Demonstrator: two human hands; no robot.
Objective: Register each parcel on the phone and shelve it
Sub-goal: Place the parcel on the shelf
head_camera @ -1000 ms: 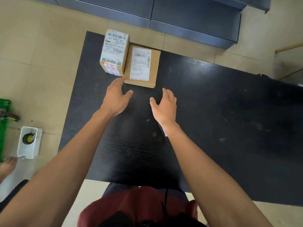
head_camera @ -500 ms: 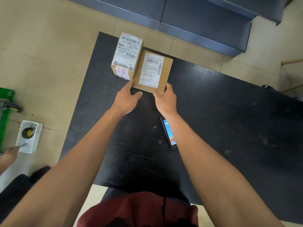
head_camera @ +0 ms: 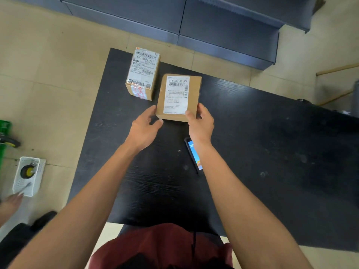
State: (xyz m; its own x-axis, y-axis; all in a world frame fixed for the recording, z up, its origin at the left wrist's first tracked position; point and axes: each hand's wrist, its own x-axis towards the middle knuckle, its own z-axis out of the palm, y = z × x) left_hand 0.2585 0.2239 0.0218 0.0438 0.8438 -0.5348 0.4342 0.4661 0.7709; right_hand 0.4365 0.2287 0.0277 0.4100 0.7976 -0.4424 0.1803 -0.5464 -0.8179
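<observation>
A flat brown parcel (head_camera: pixel 177 98) with a white label sits tilted above the black table (head_camera: pixel 252 142). My right hand (head_camera: pixel 201 125) grips its near right corner, thumb on top. My left hand (head_camera: pixel 144 127) touches its near left corner with fingers spread and curled. A taller labelled parcel (head_camera: pixel 142 73) stands on the table's far left corner, now apart from the flat one. The phone (head_camera: pixel 194 155) lies on the table with its screen lit, partly hidden under my right wrist.
Dark blue shelving (head_camera: pixel 194 22) runs along the far side on the tiled floor. A white basket (head_camera: pixel 28 176) with a tape roll sits on the floor at left, another person's hand (head_camera: pixel 11 200) beside it. A green cart (head_camera: pixel 4 133) shows at the left edge.
Both hands reached the flat parcel and took hold of it. It has come away from the taller parcel, toward me and to the right.
</observation>
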